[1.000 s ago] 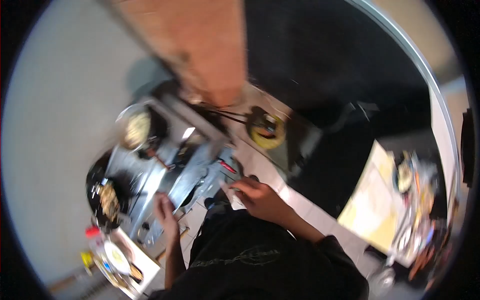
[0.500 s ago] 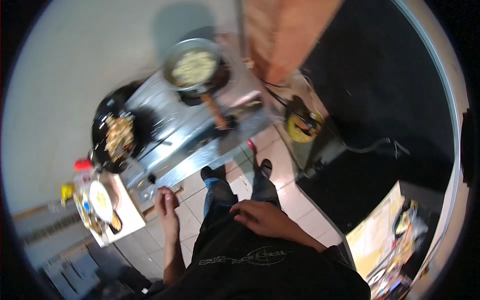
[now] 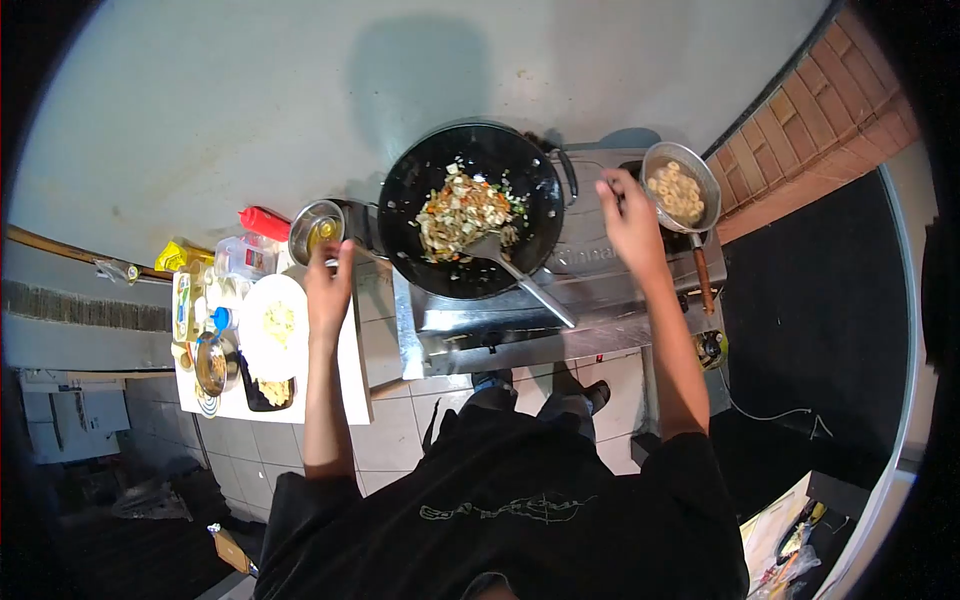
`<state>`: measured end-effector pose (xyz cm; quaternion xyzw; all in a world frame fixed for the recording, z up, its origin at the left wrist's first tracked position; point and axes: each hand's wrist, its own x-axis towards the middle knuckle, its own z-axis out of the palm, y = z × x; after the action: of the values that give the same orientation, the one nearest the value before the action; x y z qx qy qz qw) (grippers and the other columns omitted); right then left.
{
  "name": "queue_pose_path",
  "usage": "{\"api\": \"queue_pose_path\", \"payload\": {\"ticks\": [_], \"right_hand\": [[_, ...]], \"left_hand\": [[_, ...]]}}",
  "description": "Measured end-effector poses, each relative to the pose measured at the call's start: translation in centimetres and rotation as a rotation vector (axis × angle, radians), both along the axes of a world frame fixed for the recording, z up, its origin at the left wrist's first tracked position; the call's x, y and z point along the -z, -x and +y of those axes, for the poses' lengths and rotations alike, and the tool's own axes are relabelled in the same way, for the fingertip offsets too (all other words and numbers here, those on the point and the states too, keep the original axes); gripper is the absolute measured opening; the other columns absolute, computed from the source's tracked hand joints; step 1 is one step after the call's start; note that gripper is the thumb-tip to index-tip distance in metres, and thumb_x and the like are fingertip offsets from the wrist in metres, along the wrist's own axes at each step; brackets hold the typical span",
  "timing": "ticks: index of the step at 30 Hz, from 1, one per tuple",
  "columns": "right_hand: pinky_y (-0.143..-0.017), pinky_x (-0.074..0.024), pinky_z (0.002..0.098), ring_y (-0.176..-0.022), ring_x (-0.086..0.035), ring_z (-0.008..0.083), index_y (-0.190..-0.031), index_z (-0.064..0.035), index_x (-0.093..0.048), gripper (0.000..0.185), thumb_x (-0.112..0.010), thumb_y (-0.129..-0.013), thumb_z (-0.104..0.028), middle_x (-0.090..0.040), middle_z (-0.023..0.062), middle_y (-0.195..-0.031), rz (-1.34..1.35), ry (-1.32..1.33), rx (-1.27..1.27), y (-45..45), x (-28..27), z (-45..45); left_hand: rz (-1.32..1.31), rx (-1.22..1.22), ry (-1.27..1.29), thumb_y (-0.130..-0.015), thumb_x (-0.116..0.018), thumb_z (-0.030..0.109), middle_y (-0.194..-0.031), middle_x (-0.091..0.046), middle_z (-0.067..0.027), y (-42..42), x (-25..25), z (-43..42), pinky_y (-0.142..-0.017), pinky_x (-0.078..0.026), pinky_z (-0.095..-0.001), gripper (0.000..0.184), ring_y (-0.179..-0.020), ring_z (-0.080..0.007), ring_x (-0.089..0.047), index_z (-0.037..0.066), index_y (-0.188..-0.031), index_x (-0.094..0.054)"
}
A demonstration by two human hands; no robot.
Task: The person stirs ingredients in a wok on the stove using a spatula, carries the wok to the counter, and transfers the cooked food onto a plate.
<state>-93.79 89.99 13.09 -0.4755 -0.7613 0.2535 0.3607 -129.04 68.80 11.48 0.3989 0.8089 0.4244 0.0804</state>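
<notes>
The wok (image 3: pixel 402 218) sits on the stove (image 3: pixel 600 312), in front of the person, with chopped mixed food (image 3: pixel 465 212) gathered in its middle. A metal spatula (image 3: pixel 540 294) rests with its blade in the food and its handle over the near rim, angled toward the right. Neither hand is on it.

The right hand (image 3: pixel 634 228) is raised between the wok and the saucepan (image 3: pixel 713 192), fingers parted and seemingly gripping nothing. The left hand (image 3: pixel 327 288) is beside the metal bowl (image 3: pixel 301 237), fingers partly curled; whether they touch its rim or pinch something cannot be told.

To tend the food well, the spatula is best taken near the far end of its handle, keeping the knuckles away from the rim, which is probably hot. Sliding the blade flat along the bottom and folding upward should turn the pieces without pushing them over the side. The wok's side handle (image 3: pixel 568 178) looks bare, so a cloth would make steadying it safer.

The saucepan's wooden handle (image 3: pixel 704 275) points toward the person; the right forearm should pass well clear of it. If the bowl is lifted, a firm grip and a level path would keep its yellow contents (image 3: pixel 323 232) from spilling.
</notes>
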Motion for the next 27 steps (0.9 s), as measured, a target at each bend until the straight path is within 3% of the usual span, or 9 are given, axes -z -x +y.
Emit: {"api": "queue_pose_path", "payload": {"ticks": [1, 3, 4, 6, 12, 14, 18, 22, 27], "right_hand": [[-0.078, -0.0496, 0.0413, -0.086, -0.065, 0.0328, -0.111, 0.0017, -0.06, 0.035, -0.059, -0.092, -0.028, -0.065, 0.0238, -0.096, -0.055, 0.008, 0.0, 1.4, 1.2, 1.9], [-0.08, -0.0493, 0.0429, -0.088, -0.064, 0.0367, -0.11, 0.0031, -0.06, 0.037, -0.061, -0.09, -0.028, -0.065, 0.0257, -0.095, -0.116, 0.009, 0.017, 3.6, 3.3, 4.2], [-0.081, -0.0488, 0.0437, -0.09, -0.064, 0.0388, -0.109, 0.0034, -0.061, 0.037, -0.061, -0.089, -0.028, -0.064, 0.0271, -0.095, -0.168, 0.065, 0.01, 4.4, 4.0, 4.8], [-0.083, -0.0483, 0.0445, -0.092, -0.063, 0.0408, -0.107, 0.0037, -0.061, 0.036, -0.061, -0.088, -0.027, -0.064, 0.0286, -0.095, -0.229, 0.119, 0.008, 5.2, 4.8, 5.0], [-0.078, -0.0491, 0.0477, -0.086, -0.062, 0.0462, -0.09, 0.0048, -0.065, 0.028, -0.061, -0.085, -0.022, -0.063, 0.0297, -0.083, -0.337, 0.112, 0.065, 6.2, 3.7, 5.6], [-0.075, -0.0491, 0.0484, -0.082, -0.061, 0.0468, -0.086, 0.0051, -0.065, 0.028, -0.061, -0.084, -0.022, -0.062, 0.0305, -0.079, -0.345, 0.05, 0.085, 6.2, 4.1, 5.7], [-0.075, -0.0492, 0.0477, -0.081, -0.062, 0.0456, -0.086, 0.0056, -0.066, 0.029, -0.062, -0.083, -0.023, -0.061, 0.0313, -0.079, -0.265, 0.114, 0.174, 5.5, -0.8, 2.2], [-0.071, -0.0497, 0.0449, -0.075, -0.063, 0.0444, -0.084, 0.0064, -0.067, 0.03, -0.064, -0.082, -0.024, -0.061, 0.0294, -0.072, -0.239, 0.05, 0.241, 1.8, -6.0, -2.7], [-0.075, -0.0505, 0.044, -0.081, -0.065, 0.0411, -0.091, 0.004, -0.068, 0.028, -0.063, -0.084, -0.023, -0.064, 0.0283, -0.081, -0.202, 0.068, 0.375, -3.8, -8.7, -11.3]], "left_hand": [[-0.006, 0.008, -0.003, -0.093, -0.06, 0.035, -0.085, -0.066, -0.0153, 1.4, 0.9, 0.7, -0.07, -0.05, -0.033, 0.038, -0.076, -0.0234, -0.064, -0.003, -0.098, -0.059], [0.072, 0.163, 0.123, -0.092, -0.06, 0.039, -0.082, -0.066, -0.0218, 3.7, 3.0, 2.4, -0.071, -0.049, -0.0388, 0.043, -0.074, -0.0335, -0.064, -0.004, -0.096, -0.061], [0.065, 0.176, 0.118, -0.092, -0.06, 0.039, -0.082, -0.066, -0.0218, 4.4, 3.6, 3.1, -0.071, -0.049, -0.0388, 0.043, -0.074, -0.0335, -0.064, -0.004, -0.096, -0.061], [0.003, 0.296, 0.252, -0.094, -0.057, 0.036, -0.073, -0.062, -0.0162, 5.3, 4.2, 3.9, -0.065, -0.046, -0.036, 0.041, -0.068, -0.0233, -0.06, -0.005, -0.088, -0.061], [-0.026, 0.29, 0.224, -0.09, -0.06, 0.034, -0.064, -0.057, -0.0163, 4.9, 4.1, 4.7, -0.059, -0.044, -0.0355, 0.04, -0.059, -0.0213, -0.055, -0.005, -0.082, -0.06], [0.035, 0.28, 0.146, -0.089, -0.061, 0.026, -0.064, -0.059, -0.0183, 4.8, 4.2, 4.9, -0.057, -0.043, -0.0373, 0.034, -0.055, -0.0236, -0.054, -0.007, -0.08, -0.059], [-0.01, 0.296, 0.055, -0.087, -0.063, 0.023, -0.058, -0.052, -0.0131, 5.4, 3.6, 4.2, -0.054, -0.039, -0.0322, 0.032, -0.056, -0.0125, -0.045, -0.006, -0.078, -0.057], [-0.015, 0.397, 0.0, -0.087, -0.062, 0.021, -0.058, -0.045, -0.0054, 4.9, -0.8, 3.4, -0.053, -0.036, -0.0292, 0.029, -0.057, -0.01, -0.04, -0.003, -0.074, -0.053], [0.018, 0.542, 0.028, -0.088, -0.06, 0.018, -0.059, -0.039, -0.0009, 1.7, -5.4, 2.2, -0.053, -0.031, -0.0277, 0.029, -0.058, -0.0083, -0.036, -0.001, -0.07, -0.048]]}}
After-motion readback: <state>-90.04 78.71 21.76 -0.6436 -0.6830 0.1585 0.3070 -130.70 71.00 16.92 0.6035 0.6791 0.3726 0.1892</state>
